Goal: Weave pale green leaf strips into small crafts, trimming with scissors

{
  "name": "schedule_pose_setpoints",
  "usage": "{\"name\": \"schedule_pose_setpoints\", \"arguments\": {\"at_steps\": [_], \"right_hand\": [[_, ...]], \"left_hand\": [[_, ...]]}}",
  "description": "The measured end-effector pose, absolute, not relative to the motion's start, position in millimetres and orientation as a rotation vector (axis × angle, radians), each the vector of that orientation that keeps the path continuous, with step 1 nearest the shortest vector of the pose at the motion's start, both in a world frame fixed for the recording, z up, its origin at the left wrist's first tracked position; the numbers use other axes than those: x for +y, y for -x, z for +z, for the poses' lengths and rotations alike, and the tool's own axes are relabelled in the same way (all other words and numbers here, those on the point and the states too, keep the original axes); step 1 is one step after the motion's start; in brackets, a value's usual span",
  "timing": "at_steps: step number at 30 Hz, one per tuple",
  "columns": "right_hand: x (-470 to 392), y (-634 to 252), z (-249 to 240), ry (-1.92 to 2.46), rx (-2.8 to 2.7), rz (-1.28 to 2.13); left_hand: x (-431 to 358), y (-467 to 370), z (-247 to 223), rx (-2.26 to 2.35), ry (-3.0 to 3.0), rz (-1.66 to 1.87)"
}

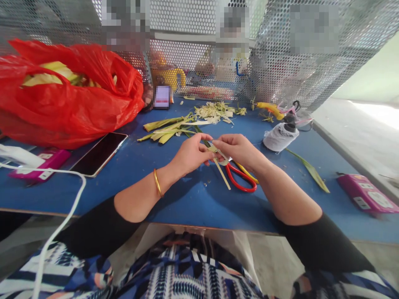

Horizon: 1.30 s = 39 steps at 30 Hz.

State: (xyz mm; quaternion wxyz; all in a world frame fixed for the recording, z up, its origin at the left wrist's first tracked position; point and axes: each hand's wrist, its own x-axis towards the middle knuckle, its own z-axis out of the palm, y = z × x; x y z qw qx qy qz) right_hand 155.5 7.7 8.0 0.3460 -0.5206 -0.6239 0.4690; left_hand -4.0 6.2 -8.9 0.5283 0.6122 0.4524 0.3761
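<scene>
Both hands meet over the middle of the blue table. My left hand (193,153), below a gold bracelet on the wrist, pinches a pale green leaf strip (222,173) whose narrow end hangs down toward me. My right hand (234,148) is closed on the same leaf piece from the other side. Under and beside my right hand lie scissors (242,182) with red and yellow handles; their blades are partly hidden by the hands. Just beyond my hands rest long green-yellow leaves (166,129) and a heap of pale leaf scraps (215,111).
A red plastic bag (77,112) of leaves fills the left, near a dark phone (101,154), a white cable and a magenta pack (43,166). Right are a white thread spool (280,137), a single leaf (311,172) and another magenta pack (368,193). Perforated metal panels (199,62) stand behind.
</scene>
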Motion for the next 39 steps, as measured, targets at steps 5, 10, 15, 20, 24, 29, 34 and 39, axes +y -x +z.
{"name": "schedule_pose_setpoints", "arguments": {"at_steps": [5, 10, 15, 20, 24, 29, 34, 39], "right_hand": [[5, -156, 13, 1.328, -1.593, 1.307], [6, -157, 18, 1.259, -1.521, 1.325], [10, -154, 10, 1.319, -1.396, 1.187], [11, -151, 8, 1.384, -1.363, 1.065], [10, -154, 13, 1.398, -1.457, 1.144], [11, -160, 9, 1.379, -1.635, 1.154], [13, -164, 4, 1.371, -1.782, 1.054], [13, -162, 6, 1.337, -1.573, 1.201]], "left_hand": [[7, 3, -8, 1.061, -1.47, 0.864], [9, 2, -3, 1.089, -1.288, 0.919], [8, 2, -2, 1.102, -1.286, 0.915], [8, 2, -4, 1.071, -1.271, 0.907], [8, 1, -4, 1.033, -1.277, 0.856], [7, 1, -4, 1.022, -1.304, 0.766], [8, 1, -8, 0.992, -1.334, 0.698], [8, 4, -10, 0.867, -1.393, 0.567]]}}
